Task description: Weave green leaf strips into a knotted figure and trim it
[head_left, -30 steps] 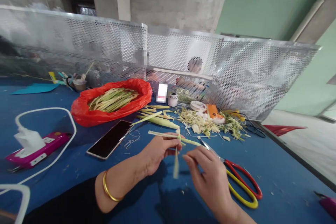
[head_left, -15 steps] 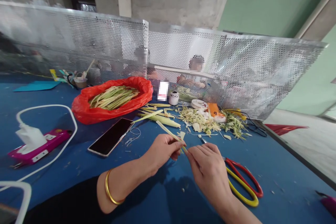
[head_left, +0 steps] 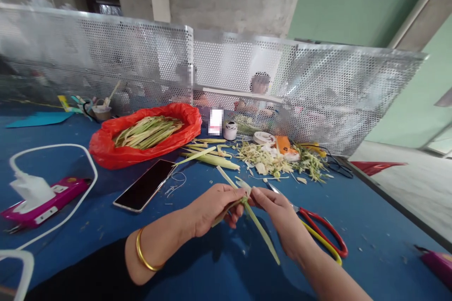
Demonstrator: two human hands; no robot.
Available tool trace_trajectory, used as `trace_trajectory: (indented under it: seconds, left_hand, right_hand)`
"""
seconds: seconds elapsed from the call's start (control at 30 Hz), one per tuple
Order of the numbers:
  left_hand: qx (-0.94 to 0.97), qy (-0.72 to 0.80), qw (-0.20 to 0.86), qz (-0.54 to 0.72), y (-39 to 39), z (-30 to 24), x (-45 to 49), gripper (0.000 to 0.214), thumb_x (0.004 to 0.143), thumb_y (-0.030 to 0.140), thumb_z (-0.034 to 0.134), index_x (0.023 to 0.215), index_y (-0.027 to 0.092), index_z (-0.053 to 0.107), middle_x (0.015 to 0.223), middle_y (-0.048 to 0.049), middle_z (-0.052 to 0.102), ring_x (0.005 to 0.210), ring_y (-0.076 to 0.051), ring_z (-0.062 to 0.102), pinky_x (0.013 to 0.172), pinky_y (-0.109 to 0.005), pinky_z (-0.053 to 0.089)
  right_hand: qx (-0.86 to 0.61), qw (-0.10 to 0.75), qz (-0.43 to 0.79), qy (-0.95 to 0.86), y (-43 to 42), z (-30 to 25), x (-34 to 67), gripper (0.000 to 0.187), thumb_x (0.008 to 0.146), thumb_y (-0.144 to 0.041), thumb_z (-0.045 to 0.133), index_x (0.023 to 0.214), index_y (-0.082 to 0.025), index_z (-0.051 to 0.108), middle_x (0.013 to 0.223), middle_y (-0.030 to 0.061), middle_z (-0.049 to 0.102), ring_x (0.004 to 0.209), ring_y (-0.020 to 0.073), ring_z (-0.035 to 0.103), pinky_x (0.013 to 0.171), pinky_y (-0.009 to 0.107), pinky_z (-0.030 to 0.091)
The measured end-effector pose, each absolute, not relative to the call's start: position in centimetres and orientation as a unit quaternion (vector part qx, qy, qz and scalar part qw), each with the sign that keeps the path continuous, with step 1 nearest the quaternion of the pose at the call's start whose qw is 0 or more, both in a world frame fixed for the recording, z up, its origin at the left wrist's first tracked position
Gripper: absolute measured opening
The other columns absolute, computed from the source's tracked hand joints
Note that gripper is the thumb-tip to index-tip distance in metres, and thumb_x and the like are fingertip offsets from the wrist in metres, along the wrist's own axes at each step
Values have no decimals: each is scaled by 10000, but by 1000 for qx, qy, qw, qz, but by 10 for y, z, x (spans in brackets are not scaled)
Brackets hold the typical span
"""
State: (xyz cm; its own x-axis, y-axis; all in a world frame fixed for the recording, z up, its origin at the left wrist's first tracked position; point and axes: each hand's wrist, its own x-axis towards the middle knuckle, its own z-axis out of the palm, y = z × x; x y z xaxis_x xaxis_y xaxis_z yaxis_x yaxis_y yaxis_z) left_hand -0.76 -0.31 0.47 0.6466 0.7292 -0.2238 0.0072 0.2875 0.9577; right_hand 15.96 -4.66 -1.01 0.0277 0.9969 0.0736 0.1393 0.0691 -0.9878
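At lower centre of the frame, crossed pale-green leaf strips (head_left: pixel 263 233), left hand (head_left: pixel 214 204) and right hand (head_left: pixel 280 209) each with grip pinched closed on them, blue bench (head_left: pixel 374 216) beneath, scissors (head_left: pixel 305 214) at lower right.

From the matt, fibrous strip (head_left: pixel 259 225), a crinkled plastic bag (head_left: pixel 106 149) is gleaming at ten o'clock; a perforated metal screen (head_left: pixel 240 63) is shining at twelve; smooth, plastic-looking scissor handles (head_left: pixel 304 213) are showing soft gloss at four.
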Motion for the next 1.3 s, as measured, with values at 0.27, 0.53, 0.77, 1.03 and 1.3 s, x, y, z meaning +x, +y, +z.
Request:
trace_trajectory:
  seconds: [0.27, 0.53, 0.77, 1.03, 1.3]
  left_hand:
    - [542, 367, 719, 235, -7, -1, -5, 397, 660, 483, 763, 834, 138, 671, 632, -16, 662, 430, -86, 516, 466, -227, 402]
    - [564, 349, 715, 223, -8, 0, -6, 392, 656, 458, 776, 845, 121, 706, 635, -36, 680, 468, -102, 560, 514, -239, 447]
    - [532, 339, 743, 224, -7, 0, -7, 383, 696, 492, 738, 809, 128, 695, 637, -17, 654, 487, -95, 561, 555, -240, 457]
    - [551, 350, 720, 236, -8, -3, -2, 301, 655, 424, 767, 701, 133, 701, 458, 52, 485, 426, -74, 435, 508, -226, 419]
    - [557, 354, 717, 224, -10, 3, -4, 436, 736, 539, 672, 786, 110, 726, 532, 25, 542, 415, -56, 428, 460, -202, 363]
  right_hand:
    - [-484, 567, 499, -442, -47, -15, 149, 276, 727, -405, 732, 627, -183, 603, 658, 6, 607, 685, 164, 535, 721, 290, 413]
    - [-495, 584, 480, -429, -47, -20, 146, 332, 744, -397, 703, 562, -189, 517, 576, -24, 532, 591, 123, 464, 621, 252, 379]
    - [-485, 592, 490, -418, -48, -15, 150, 341, 734, -441, 725, 587, -190, 546, 587, -13, 534, 584, 139, 485, 607, 265, 400]
    - [-499, 581, 472, -436, -46, -20, 149, 348, 723, -465, 717, 580, -184, 571, 564, -24, 543, 595, 136, 476, 639, 267, 383]
    - [-613, 547, 106, -560, -42, -8, 171, 253, 807, -449, 622, 753, -202, 634, 744, 30, 599, 721, 192, 535, 629, 295, 413]
